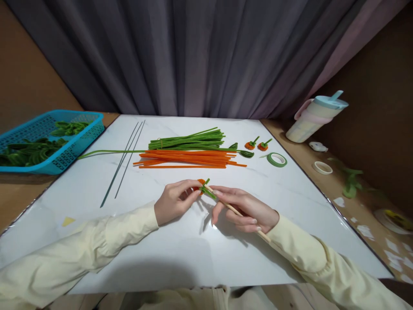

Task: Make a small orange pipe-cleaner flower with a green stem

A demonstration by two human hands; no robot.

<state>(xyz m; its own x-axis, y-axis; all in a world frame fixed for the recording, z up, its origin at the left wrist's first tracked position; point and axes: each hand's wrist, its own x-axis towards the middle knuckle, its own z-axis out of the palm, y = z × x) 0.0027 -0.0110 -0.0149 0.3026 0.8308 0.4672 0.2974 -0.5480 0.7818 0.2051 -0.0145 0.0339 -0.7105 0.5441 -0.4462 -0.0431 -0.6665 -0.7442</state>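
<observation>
Over the middle of the white table, my left hand [174, 200] pinches a small orange pipe-cleaner persimmon [201, 181] with green strips [210, 193] sticking out of it. My right hand [250, 210] is closed around a thin wooden stick [235, 210], its tip touching the green part. Part of the persimmon is hidden by my left fingers. Behind my hands lie a bundle of orange pipe cleaners [187, 158] and a bundle of green pipe cleaners [185, 141]. Two similar orange persimmons with green stems [249, 145] rest at the back right.
A blue basket [75, 144] of green pieces stands at left, near several thin dark wires [121, 159]. Green tape [276, 159] lies at right, with two green leaves [247, 153] nearby. A tumbler [314, 118] and paper scraps [366, 231] sit beyond the right table edge.
</observation>
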